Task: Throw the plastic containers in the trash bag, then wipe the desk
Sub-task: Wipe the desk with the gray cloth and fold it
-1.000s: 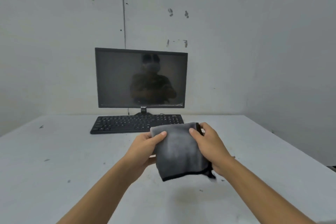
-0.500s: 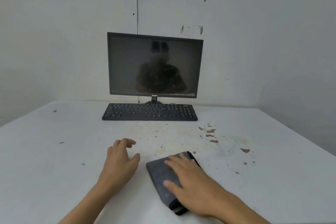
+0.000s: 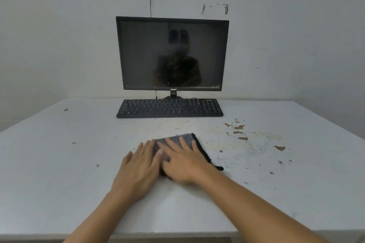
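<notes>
Head view: keyboard (image 3: 169, 108), monitor (image 3: 171, 53) beyond cloth (image 3: 188, 136)

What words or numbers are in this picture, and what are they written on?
No text here is clear enough to quote.
Small white logo on the bottom edge of the monitor: too blurred to read.
Markings on the keys of the keyboard: too small to read.
No other writing shows.
</notes>
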Demonstrator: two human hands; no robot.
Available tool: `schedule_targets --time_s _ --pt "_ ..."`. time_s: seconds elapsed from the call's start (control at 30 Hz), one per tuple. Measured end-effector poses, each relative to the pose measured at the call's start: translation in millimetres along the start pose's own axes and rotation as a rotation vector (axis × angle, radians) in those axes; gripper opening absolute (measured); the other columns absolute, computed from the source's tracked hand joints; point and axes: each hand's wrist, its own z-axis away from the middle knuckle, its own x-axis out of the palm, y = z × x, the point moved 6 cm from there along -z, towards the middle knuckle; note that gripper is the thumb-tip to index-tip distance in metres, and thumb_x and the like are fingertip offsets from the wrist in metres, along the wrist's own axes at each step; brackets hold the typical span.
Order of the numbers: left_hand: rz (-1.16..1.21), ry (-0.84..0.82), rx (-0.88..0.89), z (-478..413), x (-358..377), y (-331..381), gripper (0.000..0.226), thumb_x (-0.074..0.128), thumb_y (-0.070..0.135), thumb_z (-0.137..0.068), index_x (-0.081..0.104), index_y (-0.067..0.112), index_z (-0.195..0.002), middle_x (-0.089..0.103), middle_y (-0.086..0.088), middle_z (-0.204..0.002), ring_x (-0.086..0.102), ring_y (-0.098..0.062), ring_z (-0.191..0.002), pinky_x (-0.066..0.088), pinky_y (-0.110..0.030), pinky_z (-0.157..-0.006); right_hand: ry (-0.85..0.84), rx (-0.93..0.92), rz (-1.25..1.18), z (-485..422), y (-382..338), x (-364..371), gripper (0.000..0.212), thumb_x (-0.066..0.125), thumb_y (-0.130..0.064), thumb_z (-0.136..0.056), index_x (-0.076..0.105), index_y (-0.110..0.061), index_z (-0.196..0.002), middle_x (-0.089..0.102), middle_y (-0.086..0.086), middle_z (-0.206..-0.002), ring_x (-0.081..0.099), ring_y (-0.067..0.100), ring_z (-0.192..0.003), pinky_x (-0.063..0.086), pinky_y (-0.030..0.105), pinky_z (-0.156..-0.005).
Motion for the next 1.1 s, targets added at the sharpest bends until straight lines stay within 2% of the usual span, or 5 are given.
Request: schedule_targets --time_s 0.23,0.37,0.53,0.8,1.1 --pt "-0.028 -0.060 0.011 1 6 1 0.070 0.005 0.059 -0.099 -0.005 0.026 -0.160 -0.005 0.012 -0.168 -0.010 -0.003 -0.152 -0.004 -0.041 -0.125 -0.047 0.224 0.000 15 99 -17 0.058 0.008 -0.051 -0.101 -0.009 -0.044 -0.156 -0.018 -0.011 -0.165 -0.017 0.032 -0.152 -0.012 0.058 -0.117" --pt "-0.015 -0.066 0.034 2 6 1 0.068 0.006 0.058 -0.100 -0.008 0.027 -0.160 -0.008 0.012 -0.168 -0.012 -0.002 -0.152 -0.005 -0.041 -0.125 -0.076 0.052 0.088 62 108 0 0.071 -0.003 -0.055 -0.086 0.016 -0.031 -0.150 -0.029 -0.021 -0.159 -0.024 0.030 -0.150 -0.011 0.057 -0.119" --pt "0.057 -0.098 0.067 0 6 5 0.072 0.006 0.064 -0.097 -0.005 0.031 -0.160 -0.007 0.016 -0.167 -0.012 0.002 -0.151 -0.006 -0.037 -0.125 -0.065 0.065 0.162 99 147 -1 0.037 0.022 -0.035 -0.107 0.043 -0.027 -0.135 -0.046 -0.035 -0.140 -0.031 0.016 -0.138 -0.009 0.055 -0.118" --pt "0.248 -0.091 0.105 -28 21 51 0.071 0.011 0.065 -0.098 0.011 0.031 -0.160 0.010 0.013 -0.168 0.002 -0.002 -0.153 -0.002 -0.037 -0.126 -0.042 0.172 -0.009 67 105 -6 0.058 0.011 -0.047 -0.101 -0.011 -0.046 -0.154 -0.020 -0.017 -0.163 -0.021 0.033 -0.150 -0.012 0.057 -0.119" --pt "0.177 0.068 0.074 -65 42 103 0.055 0.019 0.053 -0.099 0.045 0.021 -0.137 0.052 0.002 -0.143 0.042 -0.018 -0.138 0.014 -0.049 -0.122 -0.003 0.130 -0.053 6 121 -16 0.055 0.012 -0.047 -0.103 -0.002 -0.047 -0.156 -0.010 -0.015 -0.166 -0.014 0.032 -0.152 -0.011 0.058 -0.120"
